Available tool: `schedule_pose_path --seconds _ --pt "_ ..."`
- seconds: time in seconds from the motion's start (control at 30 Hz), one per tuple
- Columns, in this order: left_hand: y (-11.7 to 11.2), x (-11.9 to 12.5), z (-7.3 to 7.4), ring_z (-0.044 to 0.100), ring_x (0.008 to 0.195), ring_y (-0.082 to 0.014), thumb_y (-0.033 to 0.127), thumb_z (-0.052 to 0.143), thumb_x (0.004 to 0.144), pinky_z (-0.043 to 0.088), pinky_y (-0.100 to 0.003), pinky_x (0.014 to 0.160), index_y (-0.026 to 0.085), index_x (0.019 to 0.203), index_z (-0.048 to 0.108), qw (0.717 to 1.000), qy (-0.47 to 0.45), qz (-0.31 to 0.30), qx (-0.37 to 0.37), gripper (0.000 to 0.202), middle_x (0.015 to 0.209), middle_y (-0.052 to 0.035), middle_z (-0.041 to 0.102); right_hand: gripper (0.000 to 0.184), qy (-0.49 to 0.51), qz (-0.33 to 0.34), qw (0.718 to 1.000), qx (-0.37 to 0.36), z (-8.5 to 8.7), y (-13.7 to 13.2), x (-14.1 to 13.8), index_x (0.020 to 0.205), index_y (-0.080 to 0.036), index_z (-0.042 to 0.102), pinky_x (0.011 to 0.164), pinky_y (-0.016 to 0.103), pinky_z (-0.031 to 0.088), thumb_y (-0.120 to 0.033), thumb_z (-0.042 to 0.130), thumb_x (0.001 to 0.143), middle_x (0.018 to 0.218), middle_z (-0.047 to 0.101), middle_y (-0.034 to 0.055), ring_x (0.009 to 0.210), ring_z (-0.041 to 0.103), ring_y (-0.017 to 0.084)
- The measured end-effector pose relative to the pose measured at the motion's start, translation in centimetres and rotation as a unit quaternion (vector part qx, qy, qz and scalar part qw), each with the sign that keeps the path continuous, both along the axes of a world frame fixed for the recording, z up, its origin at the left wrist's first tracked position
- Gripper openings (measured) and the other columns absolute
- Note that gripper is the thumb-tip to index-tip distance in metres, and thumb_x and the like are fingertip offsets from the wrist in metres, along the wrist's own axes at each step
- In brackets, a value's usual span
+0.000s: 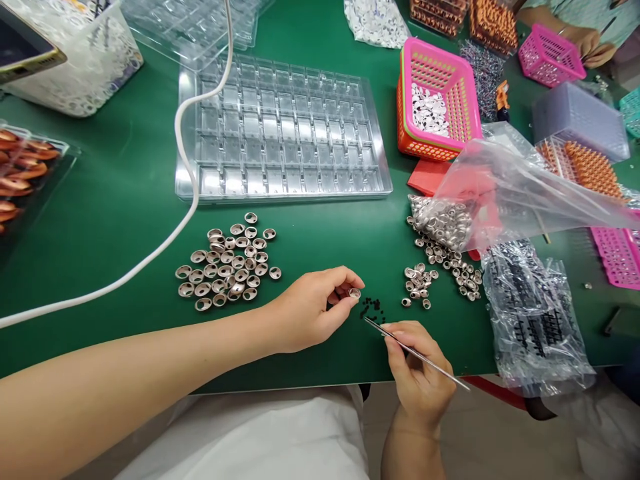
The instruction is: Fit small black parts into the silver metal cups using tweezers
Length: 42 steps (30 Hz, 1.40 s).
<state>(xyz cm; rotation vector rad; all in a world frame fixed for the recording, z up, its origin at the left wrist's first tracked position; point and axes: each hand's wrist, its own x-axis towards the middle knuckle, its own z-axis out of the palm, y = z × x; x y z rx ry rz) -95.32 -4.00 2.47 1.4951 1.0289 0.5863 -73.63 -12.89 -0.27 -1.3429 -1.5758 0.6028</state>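
Note:
Between thumb and fingers, my left hand (320, 310) pinches a small silver metal cup (355, 293) with an opening in it. My right hand (420, 373) grips a thin metal rod-like tool (425, 360), perhaps tweezers, its tip at a scatter of tiny black pieces (373, 307) on the green table. Left of my hands lies a group of similar silver cups (225, 267), many showing a dark hole. More silver cups (420, 283) lie to the right, beside a clear bag (443, 220) that spills others.
A clear compartment tray (285, 133) lies beyond my hands, with a white cable (185, 147) across its left side. A pink basket (440, 87) holds white pieces. Bagged black parts (540, 320) lie at right. Another person's hands (593, 47) are at the far right.

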Motion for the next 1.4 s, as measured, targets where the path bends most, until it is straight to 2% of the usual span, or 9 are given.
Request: schedule_pose_path --seconds 0.23,0.53,0.63,0.73,0.8,0.87,1.13,1.27,1.4 --pt "0.0 0.0 0.1 0.065 0.073 -0.0136 0.024 0.053 0.094 0.053 -0.023 0.066 0.017 0.100 0.063 1.000 0.000 0.002 0.002 0.013 0.087 -0.0025 0.070 0.027 -0.006 0.023 1.000 -0.001 -0.1 0.0 0.3 0.103 -0.024 0.067 0.072 0.040 0.060 -0.004 0.067 0.085 0.092 0.075 0.0041 0.083 0.073 0.021" --pt "0.0 0.0 -0.1 0.065 0.074 -0.0131 0.023 0.054 0.094 0.053 -0.023 0.067 0.017 0.103 0.066 1.000 -0.005 -0.007 0.008 0.016 0.089 -0.0025 0.071 0.027 -0.010 0.022 1.000 0.015 -0.2 0.0 0.2 0.102 -0.025 0.067 0.069 0.039 0.061 -0.004 0.067 0.085 0.091 0.076 0.0034 0.081 0.073 0.020" --pt "0.0 -0.1 -0.1 0.064 0.074 -0.0128 0.023 0.056 0.094 0.053 -0.023 0.068 0.017 0.105 0.069 1.000 -0.012 -0.019 0.002 0.018 0.091 -0.0029 0.072 0.028 0.015 -0.025 0.998 0.051 0.2 -0.2 -0.2 0.102 -0.024 0.067 0.066 0.039 0.061 -0.002 0.068 0.084 0.088 0.074 0.0034 0.080 0.073 0.021" --pt "-0.3 0.0 0.1 0.065 0.072 -0.0128 0.025 0.059 0.092 0.054 -0.023 0.068 0.018 0.106 0.072 0.998 -0.035 -0.022 -0.038 0.020 0.094 -0.0038 0.073 0.022 0.044 -0.096 0.990 0.094 0.9 -0.4 -0.8 0.100 -0.023 0.066 0.062 0.040 0.060 -0.007 0.069 0.086 0.087 0.074 0.0040 0.077 0.072 0.022" --pt "-0.6 0.1 0.1 0.066 0.073 -0.0131 0.026 0.061 0.091 0.056 -0.023 0.069 0.017 0.107 0.073 0.996 -0.051 -0.022 -0.064 0.021 0.094 -0.0045 0.073 0.019 0.054 -0.115 0.986 0.111 1.3 -0.5 -1.3 0.100 -0.023 0.065 0.061 0.041 0.059 -0.010 0.070 0.086 0.088 0.074 0.0042 0.076 0.072 0.022" --pt "-0.8 0.2 0.1 0.067 0.075 -0.0135 0.026 0.063 0.090 0.056 -0.023 0.071 0.017 0.107 0.073 0.996 -0.057 -0.024 -0.064 0.022 0.095 -0.0049 0.074 0.020 0.061 -0.109 0.986 0.113 1.4 -0.4 -1.6 0.101 -0.024 0.065 0.060 0.041 0.059 -0.010 0.070 0.087 0.089 0.074 0.0044 0.076 0.072 0.022" --pt "-0.8 0.3 -0.4 0.067 0.074 -0.0129 0.022 0.062 0.090 0.056 -0.023 0.072 0.016 0.105 0.073 0.998 -0.056 -0.032 0.022 0.020 0.090 -0.0045 0.074 0.028 0.033 -0.051 0.992 0.114 0.7 -0.3 -1.6 0.107 -0.024 0.064 0.063 0.040 0.061 -0.005 0.066 0.086 0.093 0.074 0.0044 0.079 0.073 0.022" --pt "-1.1 0.3 -1.2 0.067 0.074 -0.0131 0.022 0.062 0.091 0.055 -0.023 0.072 0.016 0.106 0.072 0.995 -0.058 -0.037 0.071 0.019 0.087 -0.0040 0.073 0.033 -0.011 -0.015 0.993 0.116 0.8 -0.3 -1.4 0.111 -0.024 0.064 0.064 0.039 0.062 -0.003 0.066 0.086 0.097 0.075 0.0050 0.082 0.074 0.021" --pt "-1.2 0.2 -1.2 0.068 0.075 -0.0138 0.023 0.061 0.092 0.055 -0.024 0.072 0.015 0.107 0.072 0.994 -0.056 -0.042 0.082 0.020 0.087 -0.0048 0.073 0.040 -0.047 0.000 0.991 0.128 0.9 -0.3 -1.3 0.116 -0.025 0.064 0.064 0.038 0.064 -0.002 0.068 0.084 0.101 0.075 0.0049 0.084 0.074 0.020"
